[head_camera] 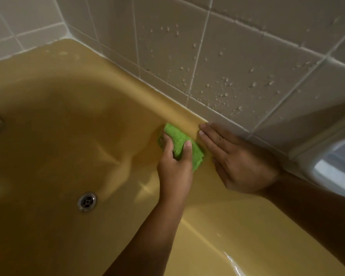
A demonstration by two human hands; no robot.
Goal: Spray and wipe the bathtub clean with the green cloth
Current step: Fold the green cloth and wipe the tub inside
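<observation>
In the head view, the left hand [174,166] gripped the bunched green cloth [179,140], thumb on top and fingers curled round it, pressing it against the inner wall of the bathtub [88,116] just below the rim. The right hand [237,162] lay flat and open on the rim beside the tiled wall [227,56], holding nothing. Firm, overlapping strokes following the curve would probably serve best. The tub was glossy, rounded mustard-yellow; the cloth looked nubbly; droplets beaded the pale tiles.
</observation>
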